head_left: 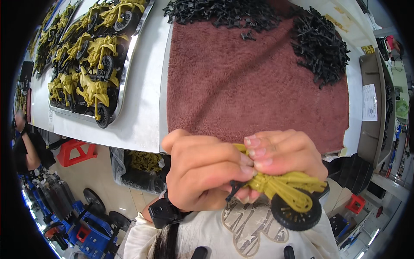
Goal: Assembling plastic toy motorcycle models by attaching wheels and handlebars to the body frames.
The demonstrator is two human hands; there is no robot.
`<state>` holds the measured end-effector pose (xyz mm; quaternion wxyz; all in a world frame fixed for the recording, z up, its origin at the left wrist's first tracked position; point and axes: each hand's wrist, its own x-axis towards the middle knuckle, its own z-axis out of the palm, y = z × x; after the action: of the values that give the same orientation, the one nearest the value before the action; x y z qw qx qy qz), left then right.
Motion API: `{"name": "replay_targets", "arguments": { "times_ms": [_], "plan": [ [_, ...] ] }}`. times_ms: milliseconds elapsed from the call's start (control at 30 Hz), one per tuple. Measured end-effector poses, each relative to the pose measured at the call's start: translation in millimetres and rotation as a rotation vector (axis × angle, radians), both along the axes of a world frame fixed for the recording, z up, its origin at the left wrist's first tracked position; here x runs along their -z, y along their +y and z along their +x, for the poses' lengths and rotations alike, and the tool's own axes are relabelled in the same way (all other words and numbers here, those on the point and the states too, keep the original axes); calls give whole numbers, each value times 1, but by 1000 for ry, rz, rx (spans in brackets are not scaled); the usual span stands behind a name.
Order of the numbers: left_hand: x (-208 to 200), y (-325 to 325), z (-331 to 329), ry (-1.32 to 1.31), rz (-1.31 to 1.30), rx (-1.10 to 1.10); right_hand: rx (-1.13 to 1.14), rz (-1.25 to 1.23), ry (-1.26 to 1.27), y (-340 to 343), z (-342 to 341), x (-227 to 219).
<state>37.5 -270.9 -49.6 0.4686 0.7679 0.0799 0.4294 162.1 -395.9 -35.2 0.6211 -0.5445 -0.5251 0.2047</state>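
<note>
In front of my chest I hold a yellow toy motorcycle, tilted, its black wheel toward my lower right. My left hand is closed round one end of it, fingers curled. Pinching the body from the other side is my right hand, its fingertips meeting the left ones. A small black plastic part pokes out below my left fingers; whether it is fixed to the motorcycle I cannot tell. The far end of the toy is hidden by my fingers.
A brown-red cloth covers the table before me. Heaps of small black plastic parts lie along its back and right. To the left, a metal tray holds several yellow toy motorcycles. Below the table edge stands a lined bin of yellow parts.
</note>
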Motion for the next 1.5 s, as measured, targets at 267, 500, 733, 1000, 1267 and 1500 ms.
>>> {"name": "replay_targets", "arguments": {
  "times_ms": [267, 500, 733, 1000, 1267, 1500],
  "plan": [
    [-7, 2, 0, -9, -28, 43, -23, -43, 42, 4, -4, -12],
    [-10, 7, 8, 51, -57, 86, 107, -40, 207, 7, 1, -9],
    [-3, 10, 10, 111, -280, 212, 158, 24, 594, 4, -2, 4],
    [-8, 8, 5, 214, -393, 185, 329, -264, 780, 5, -10, -19],
    [-13, 15, 1, 261, -137, 229, 115, -126, 250, -1, 8, 3],
    [-9, 12, 0, 148, -138, 200, 130, -6, 379, 6, -1, 6]
  ]
}}
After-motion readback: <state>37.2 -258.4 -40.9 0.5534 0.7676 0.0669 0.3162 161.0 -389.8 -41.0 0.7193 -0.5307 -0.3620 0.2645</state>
